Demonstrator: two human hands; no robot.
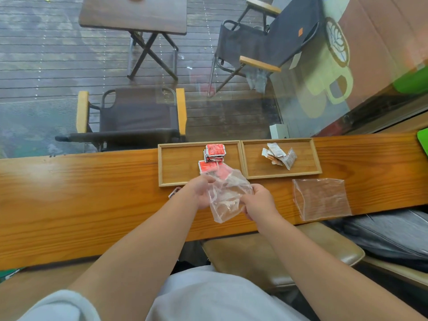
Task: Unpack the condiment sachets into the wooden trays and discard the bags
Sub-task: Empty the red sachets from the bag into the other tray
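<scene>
Both my hands hold a crumpled clear plastic bag (225, 195) just above the counter, in front of the left wooden tray (178, 163). My left hand (200, 192) grips its left side, my right hand (259, 202) its right side. Red sachets (214, 156) lie piled at the right end of that tray, and one reddish sachet shows through the bag's top. The right wooden tray (305, 158) holds a few white and brownish sachets (279, 155). A second clear bag (320, 199) lies flat on the counter to the right. One sachet (174, 192) lies on the counter by my left wrist.
The long wooden counter (92, 193) runs along a window; outside are folding chairs and a small table. A padded stool (289, 251) stands under the counter at right, with grey fabric (389, 235) beyond it. A green object (423, 142) sits at the counter's far right.
</scene>
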